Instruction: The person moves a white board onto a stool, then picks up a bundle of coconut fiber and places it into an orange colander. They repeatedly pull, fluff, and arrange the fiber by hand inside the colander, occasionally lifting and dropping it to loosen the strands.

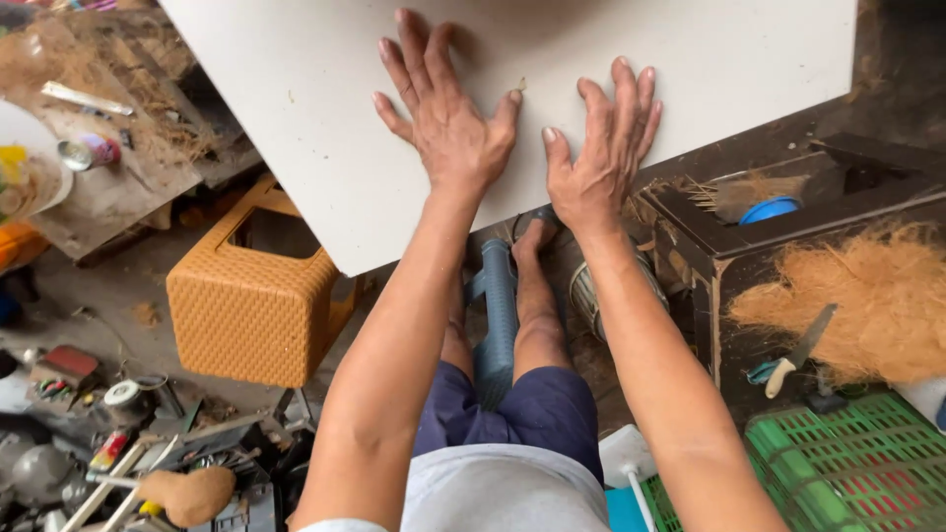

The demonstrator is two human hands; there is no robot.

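A large white flat board (pixel 552 59) fills the top of the head view, its corner pointing down toward my legs. My left hand (pixel 443 113) lies flat on it with the fingers spread. Beside it my right hand (pixel 601 148) also presses flat on the board near its lower edge, fingers apart. Neither hand holds anything. Below the board I see my legs in dark blue shorts, one foot under the board's edge, and a grey-blue pipe (pixel 496 315) between my legs.
An orange woven plastic stool (pixel 251 305) stands at the left. A dark wooden box (pixel 788 212) with a blue cup, a pile of brown coconut fibre (pixel 867 296) with a knife (pixel 800 350), and a green crate (pixel 857 463) are at the right. Tools and clutter lie bottom left.
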